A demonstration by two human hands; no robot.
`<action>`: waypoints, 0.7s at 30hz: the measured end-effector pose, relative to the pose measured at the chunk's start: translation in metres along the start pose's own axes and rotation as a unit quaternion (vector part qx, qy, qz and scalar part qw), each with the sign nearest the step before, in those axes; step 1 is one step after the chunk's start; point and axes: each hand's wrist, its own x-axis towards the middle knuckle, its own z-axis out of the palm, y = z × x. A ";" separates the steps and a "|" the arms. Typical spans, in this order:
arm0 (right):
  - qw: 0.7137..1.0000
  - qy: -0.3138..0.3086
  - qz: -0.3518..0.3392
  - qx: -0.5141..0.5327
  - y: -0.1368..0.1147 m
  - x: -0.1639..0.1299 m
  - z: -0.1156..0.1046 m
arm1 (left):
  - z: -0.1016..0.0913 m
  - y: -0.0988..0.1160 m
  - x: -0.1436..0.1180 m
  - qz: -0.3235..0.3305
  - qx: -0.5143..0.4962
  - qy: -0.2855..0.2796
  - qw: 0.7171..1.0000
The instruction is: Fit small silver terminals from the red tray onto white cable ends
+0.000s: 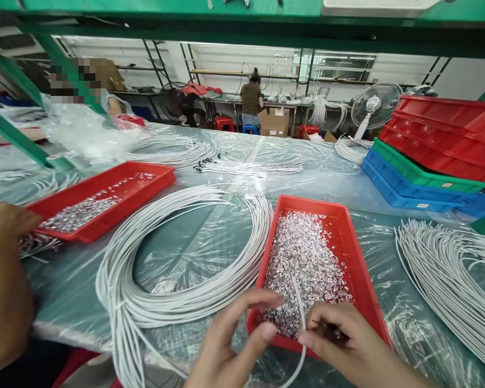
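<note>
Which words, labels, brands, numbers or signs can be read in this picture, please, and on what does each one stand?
None can be read.
Green plastic tray: a small pale label, too small to read.
Blue plastic tray below it: a small white label, also too small.
Cardboard box in the background: small marks, too blurred to read.

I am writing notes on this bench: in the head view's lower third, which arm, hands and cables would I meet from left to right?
Another person's arm, large white coil, left hand, single white cable, right hand, white cable bundle.
</note>
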 end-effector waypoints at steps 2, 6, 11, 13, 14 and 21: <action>1.000 -0.007 -0.009 -0.019 0.002 -0.004 0.003 | 0.021 0.006 0.007 -0.008 -0.099 -0.010 0.995; 0.997 0.004 -0.021 -0.069 0.007 -0.013 0.006 | 0.047 0.007 0.006 -0.038 -0.258 -0.011 0.965; 0.993 -0.017 -0.069 -0.091 0.007 -0.017 0.009 | 0.054 0.006 0.000 -0.021 -0.328 0.016 0.944; 0.992 -0.030 -0.085 -0.084 0.003 -0.018 0.005 | 0.055 0.005 -0.002 -0.004 -0.328 0.026 0.944; 0.991 -0.028 -0.092 -0.088 0.000 -0.019 0.001 | 0.056 0.004 -0.004 0.006 -0.323 0.035 0.946; 0.973 0.059 -0.144 -0.172 -0.027 -0.020 -0.034 | 0.058 0.000 -0.013 0.000 -0.329 0.050 0.943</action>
